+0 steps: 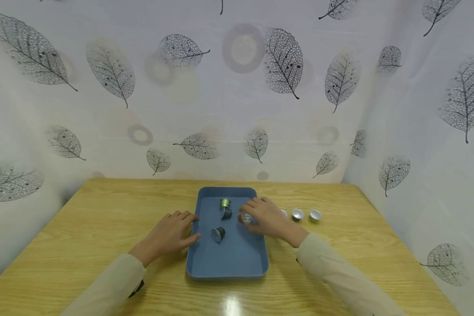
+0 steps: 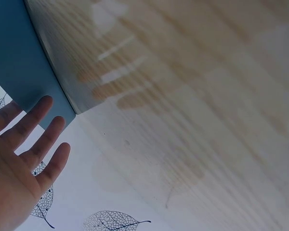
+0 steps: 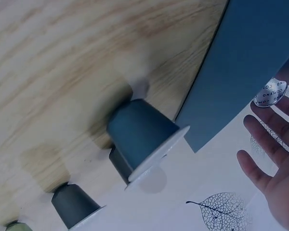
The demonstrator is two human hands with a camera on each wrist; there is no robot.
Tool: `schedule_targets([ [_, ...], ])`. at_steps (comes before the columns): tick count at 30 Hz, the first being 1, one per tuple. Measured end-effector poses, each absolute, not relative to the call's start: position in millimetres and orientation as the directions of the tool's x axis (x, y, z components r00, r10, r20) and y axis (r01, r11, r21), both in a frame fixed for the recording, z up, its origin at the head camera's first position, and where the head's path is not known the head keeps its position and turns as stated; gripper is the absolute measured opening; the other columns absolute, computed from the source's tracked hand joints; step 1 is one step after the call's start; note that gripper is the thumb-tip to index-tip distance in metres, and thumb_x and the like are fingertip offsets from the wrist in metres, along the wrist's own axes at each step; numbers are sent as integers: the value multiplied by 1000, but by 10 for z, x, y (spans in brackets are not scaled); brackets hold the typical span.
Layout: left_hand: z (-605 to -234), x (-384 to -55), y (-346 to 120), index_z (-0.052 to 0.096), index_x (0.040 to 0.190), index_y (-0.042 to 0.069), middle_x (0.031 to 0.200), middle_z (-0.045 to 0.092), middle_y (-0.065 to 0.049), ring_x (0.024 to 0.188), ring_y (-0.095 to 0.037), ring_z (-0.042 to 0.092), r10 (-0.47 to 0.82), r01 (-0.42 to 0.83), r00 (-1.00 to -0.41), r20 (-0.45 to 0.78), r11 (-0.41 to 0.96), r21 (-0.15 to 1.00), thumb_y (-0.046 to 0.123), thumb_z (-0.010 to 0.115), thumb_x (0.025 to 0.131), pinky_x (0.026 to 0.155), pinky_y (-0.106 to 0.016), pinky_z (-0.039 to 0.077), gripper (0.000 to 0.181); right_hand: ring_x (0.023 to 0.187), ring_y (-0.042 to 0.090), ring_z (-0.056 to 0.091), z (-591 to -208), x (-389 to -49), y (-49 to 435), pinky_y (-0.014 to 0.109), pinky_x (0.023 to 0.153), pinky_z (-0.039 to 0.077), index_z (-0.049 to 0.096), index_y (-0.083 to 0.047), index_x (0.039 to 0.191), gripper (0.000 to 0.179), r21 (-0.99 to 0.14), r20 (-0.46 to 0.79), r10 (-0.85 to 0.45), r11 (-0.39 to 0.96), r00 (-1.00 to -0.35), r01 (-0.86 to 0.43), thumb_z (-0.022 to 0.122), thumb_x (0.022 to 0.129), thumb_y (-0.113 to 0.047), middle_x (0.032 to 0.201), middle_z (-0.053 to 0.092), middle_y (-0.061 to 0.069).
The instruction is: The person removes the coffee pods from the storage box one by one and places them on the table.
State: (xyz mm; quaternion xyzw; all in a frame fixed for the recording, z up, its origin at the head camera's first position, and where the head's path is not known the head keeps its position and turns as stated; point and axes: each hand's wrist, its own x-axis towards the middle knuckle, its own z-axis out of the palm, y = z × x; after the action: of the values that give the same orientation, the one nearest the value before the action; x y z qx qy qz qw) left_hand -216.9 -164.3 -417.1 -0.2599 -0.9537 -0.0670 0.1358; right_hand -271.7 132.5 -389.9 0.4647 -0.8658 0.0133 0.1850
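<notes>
My right hand [image 1: 267, 218] is over the right side of a blue tray [image 1: 227, 267]. It pinches a reddish-brown coffee capsule [image 1: 245, 218]; in the right wrist view the printed silver lid of that coffee capsule [image 3: 271, 93] shows at the fingertips. My left hand [image 1: 169, 233] is at the tray's left rim, with fingers spread and fairly straight beside the wall in the left wrist view. Inside the tray are a green capsule [image 1: 225, 202], a dark capsule [image 1: 226, 213] touching or close to it, and a dark grey capsule [image 1: 218, 235] lying on its side nearer the front.
Right of the tray, a row of capsules stands lid-up on the wooden table [image 1: 359, 259], among them a dark capsule [image 1: 297, 214] and another capsule [image 1: 315, 215]. A blue capsule [image 3: 142, 134] is nearest in the right wrist view. A leaf-patterned curtain [image 1: 229, 101] hangs behind.
</notes>
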Motion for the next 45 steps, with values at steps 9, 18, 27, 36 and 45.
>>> schedule_targets([
  [9,-4145,-2164,-1639,58,115,12,112,61,-4,100,-25,57,480,516,-828,289,855,59,48,57,84,80,-44,47,47,101,17,57,-3788,-2674,1447,40,89,44,59,-13,111,40,65,311,-763,612,-566,-788,72,76,-28,108,63,-2],
  [18,-4131,-2169,-1639,59,115,11,112,61,-5,100,-25,57,478,516,-830,287,854,66,46,58,83,81,-44,47,47,96,18,58,-3750,-2661,1598,39,84,46,60,-14,106,38,84,379,-742,622,-553,-778,74,73,-25,102,64,-2],
  [27,-4130,-2167,-1640,58,115,11,113,60,-5,101,-26,57,480,515,-831,281,855,63,47,58,84,81,-44,47,47,85,15,57,-3772,-2629,1763,34,76,47,63,-15,100,33,157,442,-734,629,-516,-761,73,72,-30,92,64,-3],
  [36,-4142,-2166,-1643,58,115,11,112,60,-5,102,-26,57,480,514,-832,277,856,60,47,57,84,81,-44,47,48,85,16,57,-3789,-2603,1939,37,78,47,64,-13,99,32,135,464,-715,640,-522,-757,70,72,-29,90,63,-3],
  [45,-4149,-2166,-1636,59,114,11,111,60,-5,100,-25,57,481,516,-828,286,854,58,47,58,84,80,-44,47,47,80,14,56,-3820,-2583,2110,37,75,47,64,-14,93,31,137,484,-688,670,-541,-729,74,69,-32,84,63,-4],
])
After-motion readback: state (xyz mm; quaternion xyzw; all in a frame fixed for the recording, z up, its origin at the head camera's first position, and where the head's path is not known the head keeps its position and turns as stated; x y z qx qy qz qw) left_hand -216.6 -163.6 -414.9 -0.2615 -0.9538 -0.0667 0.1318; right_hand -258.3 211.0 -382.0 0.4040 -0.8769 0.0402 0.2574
